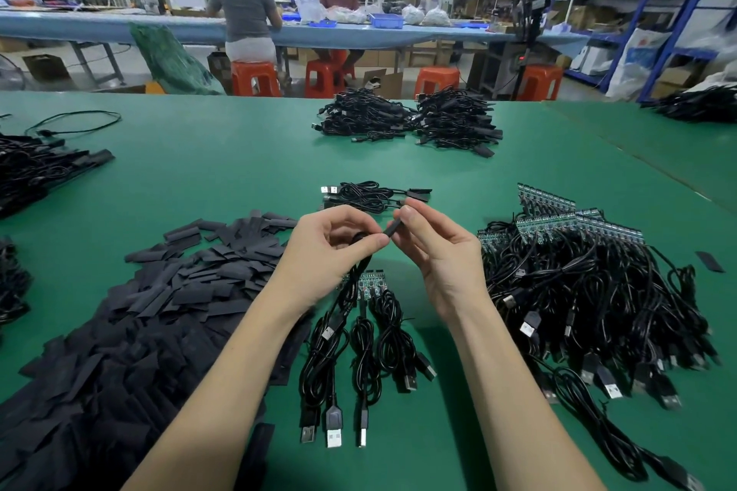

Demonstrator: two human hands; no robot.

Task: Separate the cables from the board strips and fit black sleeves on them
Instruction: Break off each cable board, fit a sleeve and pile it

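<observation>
Two hands raised mid-table | left hand (333, 241) pinches one cable (361, 265), right hand (436, 247) pinches one black sleeve (393, 228) at its end | three cables (365, 347) on a board strip (365, 285) below | two finished heaps (410, 120) far side

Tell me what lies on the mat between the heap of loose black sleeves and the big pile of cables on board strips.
In the head view, three bundled USB cables on a short board strip lie between the sleeve heap and the cable pile.
</observation>
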